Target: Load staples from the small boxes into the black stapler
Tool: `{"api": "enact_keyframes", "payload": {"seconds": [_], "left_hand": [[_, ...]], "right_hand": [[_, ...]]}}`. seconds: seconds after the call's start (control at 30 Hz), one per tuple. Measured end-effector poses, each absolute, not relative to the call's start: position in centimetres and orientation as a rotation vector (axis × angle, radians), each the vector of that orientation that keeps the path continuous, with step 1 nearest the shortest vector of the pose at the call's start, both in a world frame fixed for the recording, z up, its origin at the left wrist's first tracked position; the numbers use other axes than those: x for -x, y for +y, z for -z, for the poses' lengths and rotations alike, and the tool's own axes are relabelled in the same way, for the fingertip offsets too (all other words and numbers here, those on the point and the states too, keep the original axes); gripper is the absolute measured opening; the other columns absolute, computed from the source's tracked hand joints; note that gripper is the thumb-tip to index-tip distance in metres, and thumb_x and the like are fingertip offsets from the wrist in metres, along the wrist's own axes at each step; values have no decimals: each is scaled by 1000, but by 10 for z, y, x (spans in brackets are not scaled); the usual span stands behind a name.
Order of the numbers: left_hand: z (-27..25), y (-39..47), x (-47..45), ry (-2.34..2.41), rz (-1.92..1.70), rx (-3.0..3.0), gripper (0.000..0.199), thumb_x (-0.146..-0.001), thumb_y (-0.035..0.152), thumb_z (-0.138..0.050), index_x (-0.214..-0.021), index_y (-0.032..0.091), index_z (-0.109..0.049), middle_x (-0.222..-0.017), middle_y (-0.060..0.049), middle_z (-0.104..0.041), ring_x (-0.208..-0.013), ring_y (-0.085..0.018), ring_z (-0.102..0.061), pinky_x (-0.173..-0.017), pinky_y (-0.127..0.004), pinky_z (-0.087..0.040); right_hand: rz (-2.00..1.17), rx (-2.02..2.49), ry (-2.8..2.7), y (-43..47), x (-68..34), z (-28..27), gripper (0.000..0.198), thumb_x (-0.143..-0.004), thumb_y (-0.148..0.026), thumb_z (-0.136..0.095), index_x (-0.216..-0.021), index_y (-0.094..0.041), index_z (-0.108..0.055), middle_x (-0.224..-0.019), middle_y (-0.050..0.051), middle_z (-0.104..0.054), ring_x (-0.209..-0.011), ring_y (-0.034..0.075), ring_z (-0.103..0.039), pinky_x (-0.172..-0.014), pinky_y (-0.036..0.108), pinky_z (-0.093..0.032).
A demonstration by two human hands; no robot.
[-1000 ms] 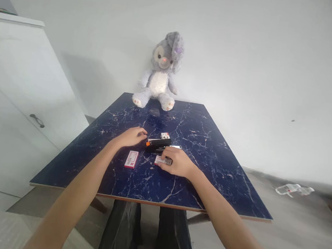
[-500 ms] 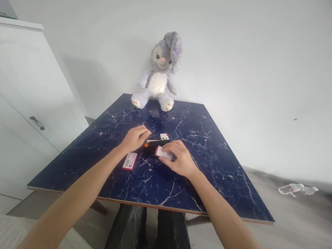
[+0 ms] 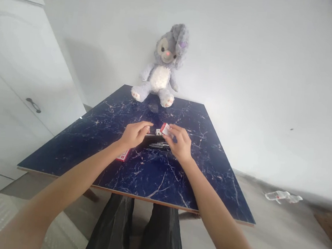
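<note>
My right hand point(image 3: 181, 143) pinches a small red-and-white box point(image 3: 165, 129) and holds it tilted above a black, pouch-like thing point(image 3: 151, 138) on the table. Closed at the left end of that black pouch, my left hand point(image 3: 135, 134) appears to grip its edge; some of the fingertips are hidden. Slim shiny items point(image 3: 158, 145) show along the near side of the pouch. Just behind it stands a small white box point(image 3: 157, 132), partly covered by the red-and-white one. Another flat red-and-white box point(image 3: 122, 155) lies under my left wrist, partly hidden by it.
The dark blue marbled table point(image 3: 94, 133) stands against the wall. A grey plush rabbit point(image 3: 161, 69) sits at its far edge. To the left is a white cabinet point(image 3: 27, 68); clear plastic bottles point(image 3: 282, 197) lie on the floor at right.
My right hand has lifted the red-and-white box up and away from me. My left hand has closed at the pouch's left end, and shiny items now show. The view has shifted slightly.
</note>
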State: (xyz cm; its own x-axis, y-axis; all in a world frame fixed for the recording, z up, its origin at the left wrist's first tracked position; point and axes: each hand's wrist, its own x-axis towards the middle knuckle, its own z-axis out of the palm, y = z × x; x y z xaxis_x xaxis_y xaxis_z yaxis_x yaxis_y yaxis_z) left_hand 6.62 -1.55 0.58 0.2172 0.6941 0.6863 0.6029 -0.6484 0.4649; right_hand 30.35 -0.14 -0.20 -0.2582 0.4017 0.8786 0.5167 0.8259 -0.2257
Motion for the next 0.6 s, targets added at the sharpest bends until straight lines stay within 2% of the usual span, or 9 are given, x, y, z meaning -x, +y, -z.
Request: {"api": "enact_keyframes", "payload": {"seconds": [0.07,0.2,0.3,0.5,0.6], "left_hand": [[-13,-17,-65,1229,-1401,-2241,35,-99,37,-46,-121,18,-65,-78,-3,-72,-65,-13,-63,-66,-24,-47],[-20,-23,-70,946,-1183,-1892,51,-100,39,-41,-147,18,-43,-68,0,-68,-47,-9,-49,-48,-21,-36],[-16,-24,-73,807,-1042,-1714,49,-99,38,-41,-141,14,-51,-66,-2,-68,-43,-8,-44,-42,-21,-31],[-14,-23,-71,876,-1077,-1730,38,-95,31,-47,-125,13,-63,-68,-3,-69,-47,-10,-56,-47,-21,-42],[-11,-24,-72,967,-1140,-1736,34,-94,26,-46,-120,15,-65,-68,-1,-68,-47,-10,-56,-47,-21,-43]], "right_hand": [[138,664,-1951,-3,-300,8,28,-92,-32,-67,-119,-28,-61,-122,9,-68,-111,24,-65,-94,44,-56],[149,564,-2027,-10,-291,12,36,-92,-30,-67,-128,-28,-57,-126,9,-67,-112,25,-65,-95,46,-56],[114,575,-2052,-14,-287,10,43,-93,-29,-66,-134,-28,-53,-126,9,-67,-114,26,-63,-98,46,-54],[44,668,-1980,-23,-286,5,67,-90,-33,-68,-149,-28,-36,-128,10,-66,-113,27,-63,-97,47,-55],[-29,720,-1976,-24,-287,4,67,-91,-32,-67,-149,-28,-35,-127,8,-66,-112,25,-64,-96,44,-56]]}}
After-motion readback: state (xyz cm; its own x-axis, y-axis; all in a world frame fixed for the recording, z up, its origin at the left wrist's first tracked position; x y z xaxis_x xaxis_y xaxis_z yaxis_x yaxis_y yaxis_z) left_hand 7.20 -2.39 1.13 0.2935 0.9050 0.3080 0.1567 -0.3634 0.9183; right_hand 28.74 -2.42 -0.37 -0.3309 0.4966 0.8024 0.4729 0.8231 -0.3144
